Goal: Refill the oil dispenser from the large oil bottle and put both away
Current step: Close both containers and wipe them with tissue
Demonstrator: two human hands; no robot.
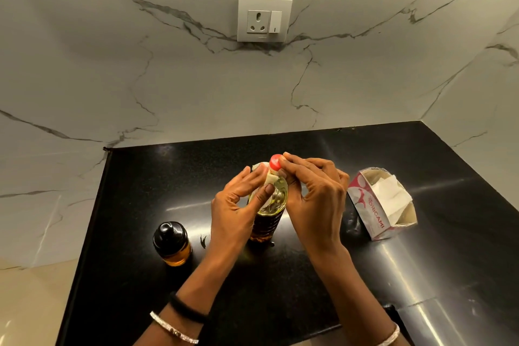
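The large oil bottle (271, 209) stands upright on the black counter (365, 261), clear plastic with yellow oil inside. Its red cap (275, 162) is on top, pinched between the fingers and thumb of my right hand (314, 199). My left hand (238, 202) presses a small piece of white tissue (265, 174) against the bottle's neck and shoulder, thumb across the bottle. The oil dispenser (172, 243), a small round glass jar with a black domed lid and amber oil, stands to the left of the bottle, apart from both hands.
An open tissue box (376, 222) with white tissues lies on the counter to the right of my right hand. The marble wall behind carries a socket and switch (264, 18). The counter's left edge runs near the dispenser.
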